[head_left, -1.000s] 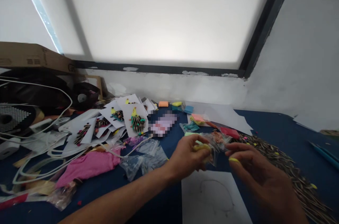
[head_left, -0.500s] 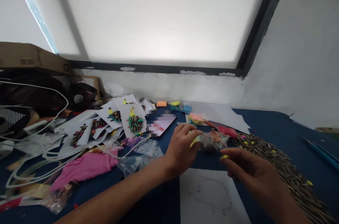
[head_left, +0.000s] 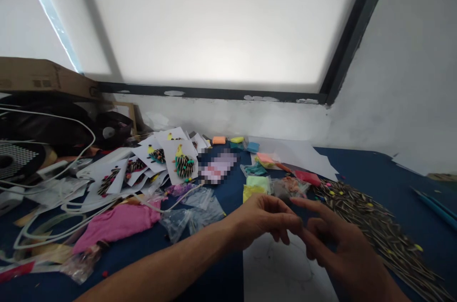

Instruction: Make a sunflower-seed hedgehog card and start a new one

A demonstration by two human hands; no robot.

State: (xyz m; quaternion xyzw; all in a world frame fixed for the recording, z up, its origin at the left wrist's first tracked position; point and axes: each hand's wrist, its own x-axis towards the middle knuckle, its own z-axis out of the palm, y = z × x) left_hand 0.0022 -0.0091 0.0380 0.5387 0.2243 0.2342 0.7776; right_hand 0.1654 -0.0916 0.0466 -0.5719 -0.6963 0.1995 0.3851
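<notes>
- Left hand [head_left: 266, 220]: now off the packet, half-curled, fingertips meeting the right thumb; contents, I cannot tell.
- Right hand [head_left: 341, 242]: partly open, forefinger extended; its earlier yellow bit hidden.
- Bright yellow, clay-like packet [head_left: 250, 191]: released, between blue worktop's [head_left: 360, 164] far edge and pencil-marked white paper sheet [head_left: 262, 276]; handwork apparently resumes.

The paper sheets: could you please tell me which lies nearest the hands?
The front sheet, faintly marked, partly hidden by the left hand and right hand; others lie farther back or left.
</notes>
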